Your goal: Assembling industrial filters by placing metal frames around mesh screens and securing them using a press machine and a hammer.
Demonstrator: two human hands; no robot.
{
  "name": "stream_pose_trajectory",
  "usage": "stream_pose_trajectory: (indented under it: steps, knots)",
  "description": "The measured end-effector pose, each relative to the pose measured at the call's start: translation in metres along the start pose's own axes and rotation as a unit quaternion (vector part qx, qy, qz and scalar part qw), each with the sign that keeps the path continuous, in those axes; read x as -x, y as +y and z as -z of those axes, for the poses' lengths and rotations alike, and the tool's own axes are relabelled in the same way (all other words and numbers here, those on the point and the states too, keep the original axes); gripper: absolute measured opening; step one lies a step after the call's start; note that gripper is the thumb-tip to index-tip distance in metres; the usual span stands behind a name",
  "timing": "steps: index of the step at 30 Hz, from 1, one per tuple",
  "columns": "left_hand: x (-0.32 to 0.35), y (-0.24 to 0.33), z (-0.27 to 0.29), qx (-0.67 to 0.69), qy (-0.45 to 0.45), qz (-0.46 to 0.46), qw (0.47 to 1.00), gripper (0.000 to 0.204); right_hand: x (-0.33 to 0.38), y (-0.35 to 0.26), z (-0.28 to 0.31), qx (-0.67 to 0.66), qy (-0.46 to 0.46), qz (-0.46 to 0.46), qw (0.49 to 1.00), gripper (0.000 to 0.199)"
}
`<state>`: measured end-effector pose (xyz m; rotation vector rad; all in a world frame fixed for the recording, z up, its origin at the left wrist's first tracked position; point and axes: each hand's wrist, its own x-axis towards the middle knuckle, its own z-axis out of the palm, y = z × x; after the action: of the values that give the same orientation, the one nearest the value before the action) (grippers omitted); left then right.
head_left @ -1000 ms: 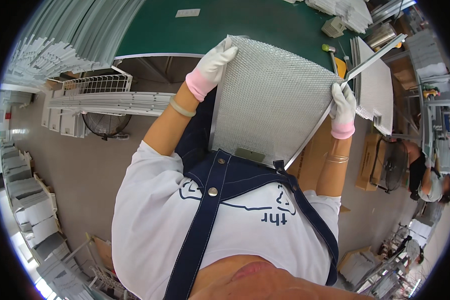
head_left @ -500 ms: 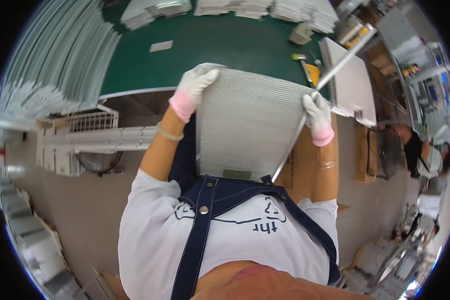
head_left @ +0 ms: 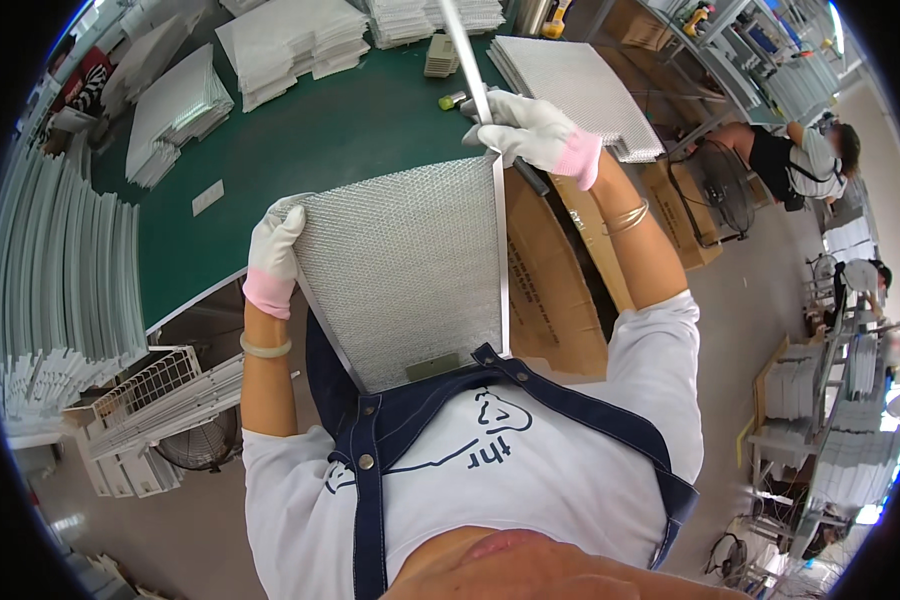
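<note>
While my left hand (head_left: pixel 273 255) gripped the upper left corner of the mesh filter panel (head_left: pixel 405 265), propped against my apron over the desk (head_left: pixel 320 130) edge, my right hand (head_left: pixel 535 135) pinched a metal frame strip (head_left: pixel 480 95) at its upper right corner. I judged the strip needed to stay parallel to that edge. Stacks of panels (head_left: pixel 570 85) lay on the green desk; a workshop with shelves surrounded it

A silvery mesh filter panel (head_left: pixel 405 275) stands tilted against the apron, a thin metal strip (head_left: pixel 499 250) along its right edge.
</note>
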<state>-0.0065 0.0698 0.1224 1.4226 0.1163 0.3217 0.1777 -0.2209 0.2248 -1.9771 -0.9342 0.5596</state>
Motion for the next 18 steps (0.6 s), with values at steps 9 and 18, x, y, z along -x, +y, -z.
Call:
stream_pose_trajectory:
  steps: [9,18]
  knots:
    - [-0.009,0.001,-0.015,0.004,0.035,-0.007,0.999,0.033,-0.017,-0.014,0.017,0.157,-0.139,-0.048,0.977,0.031]
    - [-0.019,-0.004,-0.014,-0.016,0.020,0.003,1.000,0.033,-0.023,-0.006,0.023,0.124,-0.161,-0.089,0.975,0.029]
